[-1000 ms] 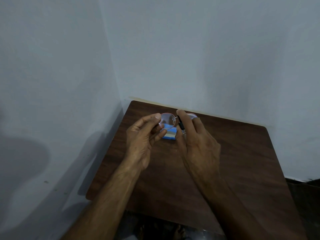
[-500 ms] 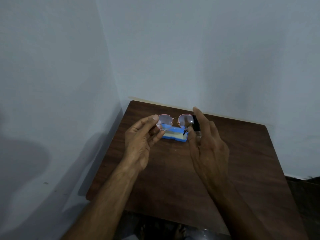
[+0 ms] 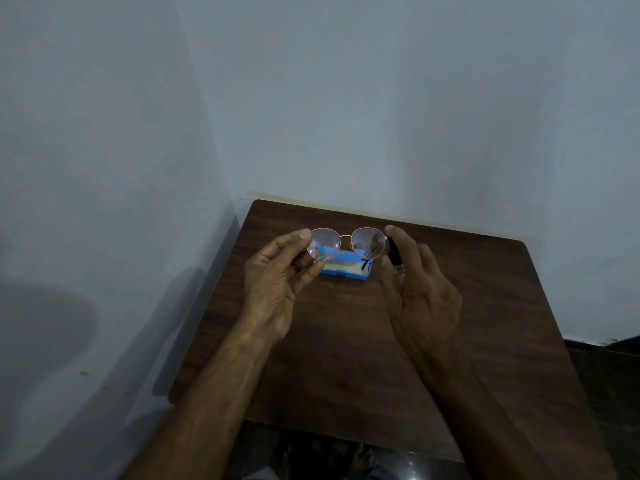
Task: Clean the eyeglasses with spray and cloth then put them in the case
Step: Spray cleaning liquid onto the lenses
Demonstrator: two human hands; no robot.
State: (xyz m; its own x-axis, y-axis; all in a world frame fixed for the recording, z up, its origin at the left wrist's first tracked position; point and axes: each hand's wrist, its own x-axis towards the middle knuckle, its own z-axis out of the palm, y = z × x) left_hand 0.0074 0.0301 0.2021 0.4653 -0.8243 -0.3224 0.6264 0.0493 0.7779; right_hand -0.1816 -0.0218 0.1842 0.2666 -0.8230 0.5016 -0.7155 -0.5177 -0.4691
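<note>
Brown table (image 3: pixel 346 348) holds the case (image 3: pixel 346 270); left hand (image 3: pixel 273 289) pinches eyeglasses (image 3: pixel 325 244), right hand (image 3: pixel 422 289) grips spray (image 3: pixel 393 252); wiping looks not done yet.

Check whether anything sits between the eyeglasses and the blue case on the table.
Nothing visible does. The left hand pinches the pink-rimmed round eyeglasses in the air over the open blue rectangular case. The right hand holds a black-capped spray bottle beside the other lens, off the case's end.

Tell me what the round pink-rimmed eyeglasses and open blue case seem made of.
Round pink-rimmed eyeglasses: probably metal wire, given the thin gold-toned bridge; clear glossy lenses. Open blue case: likely rigid matte plastic, pale lining; dim light leaves doubt.
</note>
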